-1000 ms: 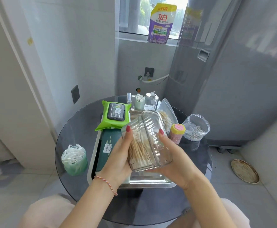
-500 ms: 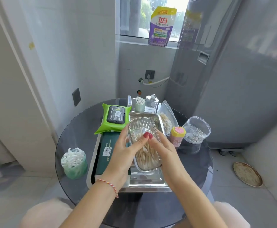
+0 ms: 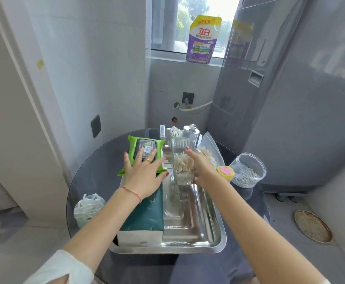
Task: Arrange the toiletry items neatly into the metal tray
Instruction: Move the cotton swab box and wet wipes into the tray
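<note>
The metal tray [image 3: 212, 238] sits on a round glass table [image 3: 89, 175]. Inside it, a clear box of cotton swabs [image 3: 183, 162] stands upright at the far end, and the right hand [image 3: 201, 168] wraps its fingers round the box's right side. The left hand [image 3: 145, 171] lies flat, fingers spread, on a green wipes pack [image 3: 134, 144] above a dark green tissue box [image 3: 145, 218]. A yellow pot [image 3: 226, 172] and clear jar [image 3: 247, 171] stand just right of the tray.

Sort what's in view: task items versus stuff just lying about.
Job: metal tray, clear swab box, green wipes pack, dark green tissue pack, floss-pick cup, pink-lidded jar.
Lying about: detergent pouch, paperclip tub, floor drain cover.
</note>
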